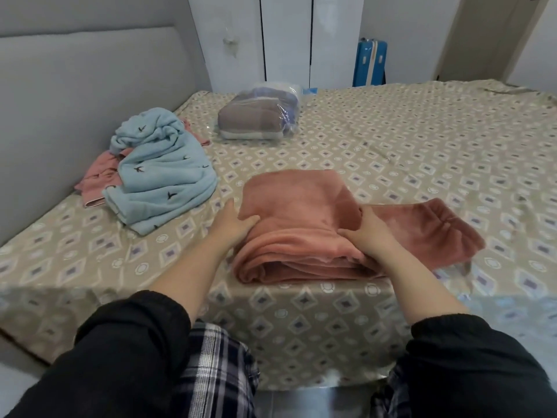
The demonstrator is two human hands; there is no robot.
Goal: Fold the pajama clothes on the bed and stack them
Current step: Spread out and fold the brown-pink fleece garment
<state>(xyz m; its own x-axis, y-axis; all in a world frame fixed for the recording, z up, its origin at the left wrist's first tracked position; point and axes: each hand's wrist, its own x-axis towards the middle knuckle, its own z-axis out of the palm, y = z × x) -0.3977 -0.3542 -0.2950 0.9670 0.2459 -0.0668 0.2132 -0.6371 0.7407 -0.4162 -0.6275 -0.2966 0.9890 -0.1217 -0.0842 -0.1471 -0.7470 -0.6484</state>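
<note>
One plush pink fleece garment, folded into a thick rectangle, lies at the near edge of the bed. Left hand grips its left edge; right hand pinches its right fold. One crumpled blue fleece garment lies left.

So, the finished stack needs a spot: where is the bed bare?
Bare sheet spreads right of the bagged bedding and beyond the pink garment to the far edge. The headboard side is crowded by the blue pajama heap.

Pink garment mostly beneath blue pajama; base of suitcase behind bed.
</note>
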